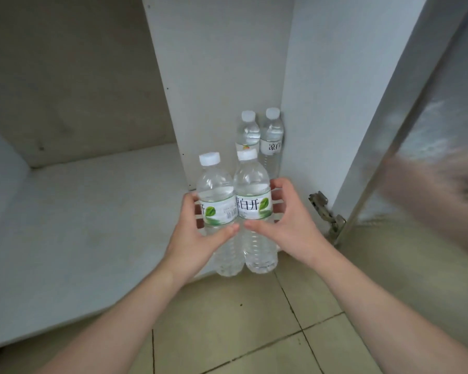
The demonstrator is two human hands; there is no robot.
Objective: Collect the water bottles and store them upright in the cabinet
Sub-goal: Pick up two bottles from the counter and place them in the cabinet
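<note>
Two front bottles, left [219,211] and right [254,209], stand upright and touching at the front edge of the cabinet floor [92,211], capped, labels facing the viewer. The left hand [197,233] curls round the left bottle, thumb across its lower label; the right hand [284,225] curls round the right bottle in the same way, the two thumbs nearly meeting in front. Whether the bases rest on the floor or hang just above it cannot be told. Behind them, two rear bottles [260,136] stand upright side by side in the back right corner, the right one against the side wall [322,103]. Judged from this arrangement, four bottles are inside or at the threshold; the front pair probably needs sliding back toward the rear pair and releasing, and any bottles left outside are not in view. A white divider panel [200,76] bounds the compartment on the left, with a wider bay beyond it. The door [416,130] hangs open on the right, on a metal hinge [326,213]. Tiled floor [254,319] lies below. The path rearward looks unobstructed, though narrow between panel and wall.
</note>
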